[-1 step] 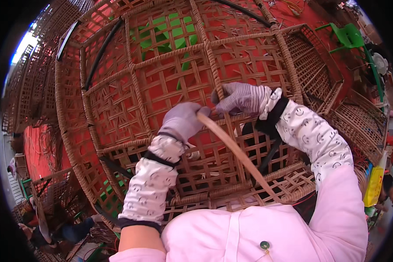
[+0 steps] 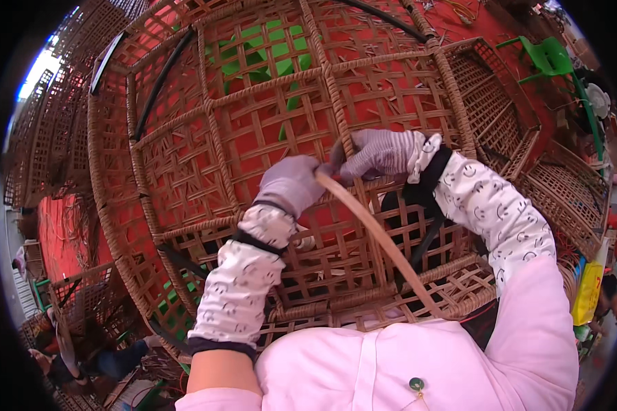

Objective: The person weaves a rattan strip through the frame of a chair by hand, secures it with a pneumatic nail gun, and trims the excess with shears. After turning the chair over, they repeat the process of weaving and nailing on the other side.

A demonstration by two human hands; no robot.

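Note:
A large open-weave rattan frame [image 2: 264, 123] lies before me, its ribs bound with coiled cane. My left hand [image 2: 291, 183], in a pale purple glove, pinches a long flat cane strip [image 2: 384, 245]. The strip's loose length bows down to the right, toward my chest. Against the left hand's fingertips, my right hand [image 2: 384, 152] in a striped glove closes round the middle wrapped rib [image 2: 334, 99], thumb in front and some fingers behind it. How the strip's end lies between the hands is hidden.
Beneath the weave show a red floor and a green plastic stool [image 2: 274, 51]. Another green chair [image 2: 547, 56] stands at the far right, near more woven panels [image 2: 490, 103]. Tall woven pieces [image 2: 51, 130] stack at the left. A yellow bag [image 2: 587, 291] hangs at the right.
My left hand has shifted slightly right and up, closer to the right hand, carrying the cane strip with it. The right hand stays at the wrapped rib.

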